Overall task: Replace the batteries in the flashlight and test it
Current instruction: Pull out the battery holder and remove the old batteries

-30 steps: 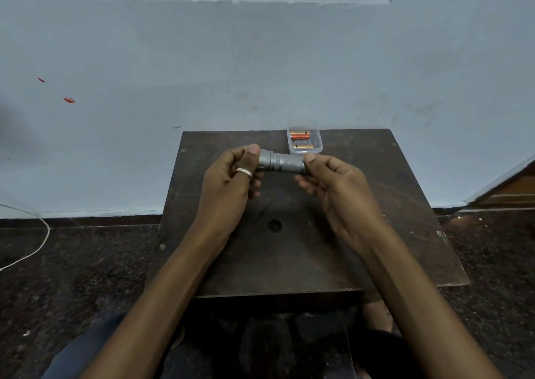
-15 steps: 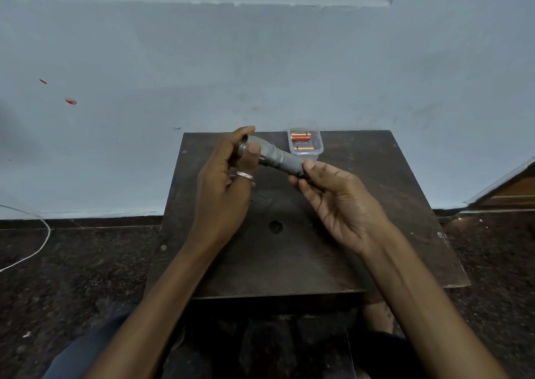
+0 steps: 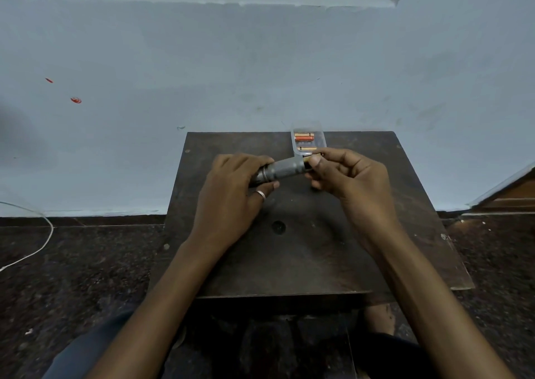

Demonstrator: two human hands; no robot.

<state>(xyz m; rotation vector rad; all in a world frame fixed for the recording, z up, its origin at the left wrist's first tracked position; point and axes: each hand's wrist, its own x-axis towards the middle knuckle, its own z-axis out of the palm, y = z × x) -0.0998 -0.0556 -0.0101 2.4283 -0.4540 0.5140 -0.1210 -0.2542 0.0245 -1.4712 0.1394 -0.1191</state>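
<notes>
Where half a second ago the flashlight (image 3: 285, 170) sloped up to the far left with its head raised in the left hand (image 3: 231, 184), it now lies close to level over the far half of the desk (image 3: 405, 205), its right end tipped slightly higher. The left hand is curled round the head end, fingers closed over it. The right hand (image 3: 347, 176) has come up from beneath the tail and now pinches something at the open right end between thumb and forefinger; a yellowish edge shows there, perhaps a battery or carrier, though it is too small to be sure. Just beyond, a clear plastic box (image 3: 321, 138) at the far edge holds orange and gold batteries (image 3: 304, 139). I judge the task is at the battery swap itself, with reassembly and testing still ahead
</notes>
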